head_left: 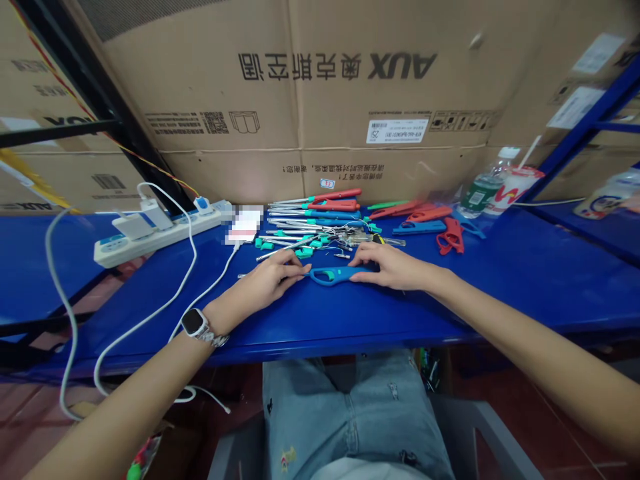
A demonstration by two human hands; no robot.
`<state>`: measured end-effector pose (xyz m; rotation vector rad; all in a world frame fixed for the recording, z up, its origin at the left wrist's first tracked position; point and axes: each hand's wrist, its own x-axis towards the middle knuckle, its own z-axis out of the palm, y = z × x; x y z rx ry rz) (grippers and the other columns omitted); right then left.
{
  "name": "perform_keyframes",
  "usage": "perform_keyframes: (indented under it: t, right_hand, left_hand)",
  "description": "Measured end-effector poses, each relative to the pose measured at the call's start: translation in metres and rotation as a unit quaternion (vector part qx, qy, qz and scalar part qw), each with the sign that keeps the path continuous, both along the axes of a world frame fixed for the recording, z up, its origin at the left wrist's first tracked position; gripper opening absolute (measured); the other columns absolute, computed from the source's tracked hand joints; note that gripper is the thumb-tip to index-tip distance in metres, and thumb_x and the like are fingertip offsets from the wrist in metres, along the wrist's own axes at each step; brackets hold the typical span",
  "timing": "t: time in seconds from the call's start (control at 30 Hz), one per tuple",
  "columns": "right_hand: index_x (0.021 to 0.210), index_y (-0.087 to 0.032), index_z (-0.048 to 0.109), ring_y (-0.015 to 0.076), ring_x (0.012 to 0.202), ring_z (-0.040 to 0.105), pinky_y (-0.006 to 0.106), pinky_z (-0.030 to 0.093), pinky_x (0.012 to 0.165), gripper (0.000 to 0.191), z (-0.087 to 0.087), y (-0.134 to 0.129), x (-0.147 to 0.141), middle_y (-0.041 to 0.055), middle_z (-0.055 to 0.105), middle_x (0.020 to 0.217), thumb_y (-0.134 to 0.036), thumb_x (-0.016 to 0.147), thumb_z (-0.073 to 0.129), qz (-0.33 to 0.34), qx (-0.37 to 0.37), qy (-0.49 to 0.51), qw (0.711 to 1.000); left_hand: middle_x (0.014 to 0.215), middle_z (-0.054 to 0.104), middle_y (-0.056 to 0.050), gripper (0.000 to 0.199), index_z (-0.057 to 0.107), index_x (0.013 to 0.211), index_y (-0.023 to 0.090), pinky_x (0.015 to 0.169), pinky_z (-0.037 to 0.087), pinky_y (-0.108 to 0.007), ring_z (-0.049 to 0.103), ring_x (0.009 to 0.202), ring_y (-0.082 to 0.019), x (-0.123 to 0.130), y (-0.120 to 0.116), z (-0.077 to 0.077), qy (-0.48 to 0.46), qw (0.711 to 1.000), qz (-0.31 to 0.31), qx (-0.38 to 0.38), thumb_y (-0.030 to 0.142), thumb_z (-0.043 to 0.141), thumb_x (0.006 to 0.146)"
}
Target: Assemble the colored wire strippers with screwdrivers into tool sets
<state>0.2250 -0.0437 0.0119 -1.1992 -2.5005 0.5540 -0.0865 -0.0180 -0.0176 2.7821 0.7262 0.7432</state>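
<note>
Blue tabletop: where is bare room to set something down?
The tabletop is bare right of the red casings, before the cup, and between the blue handle and front edge. Metal rods crowd behind the left hand and right hand; adapters crowd the power strip.

The lighter handle (pixel 341 274) seems smooth plastic; the tabletop (pixel 480 287), glossy; the carton (pixel 345 100), matt cardboard.
</note>
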Motion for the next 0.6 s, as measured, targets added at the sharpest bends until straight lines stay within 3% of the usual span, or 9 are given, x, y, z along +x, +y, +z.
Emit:
perform_keyframes:
  t: [0.2,0.37,0.6]
  right_hand:
    - [0.103,-0.017,0.064,0.0228,0.088,0.061,0.034,0.047,0.077,0.023,0.016,0.001,-0.013,0.0096,0.067,0.103,-0.034,0.088,0.069,0.003,-0.021,-0.072,0.997]
    - [0.113,-0.016,0.060,0.0289,0.099,0.065,0.040,0.045,0.088,0.031,0.017,-0.015,-0.042,0.0135,0.068,0.115,-0.027,0.084,0.061,-0.002,0.076,-0.166,0.983]
    - [0.122,-0.015,0.054,0.0308,0.090,0.070,0.036,0.041,0.068,0.031,0.008,-0.023,-0.061,0.0170,0.071,0.114,-0.026,0.094,0.045,-0.037,0.118,-0.258,0.958]
  left_hand:
    - [0.108,0.067,-0.012,0.035,0.066,0.132,0.015,0.090,0.059,-0.042,0.066,0.100,-0.025,-0.003,-0.003,0.000,0.050,0.998,0.040,0.021,0.031,0.045,0.108]
    - [0.115,0.069,-0.011,0.034,0.059,0.137,0.017,0.097,0.058,-0.043,0.067,0.110,-0.025,-0.001,-0.007,0.001,0.050,0.997,0.035,0.042,0.029,0.045,0.108]
    - [0.115,0.070,-0.009,0.032,0.056,0.135,0.021,0.095,0.058,-0.044,0.067,0.109,-0.025,-0.002,-0.009,0.008,0.010,0.998,0.060,0.028,0.030,0.052,0.105]
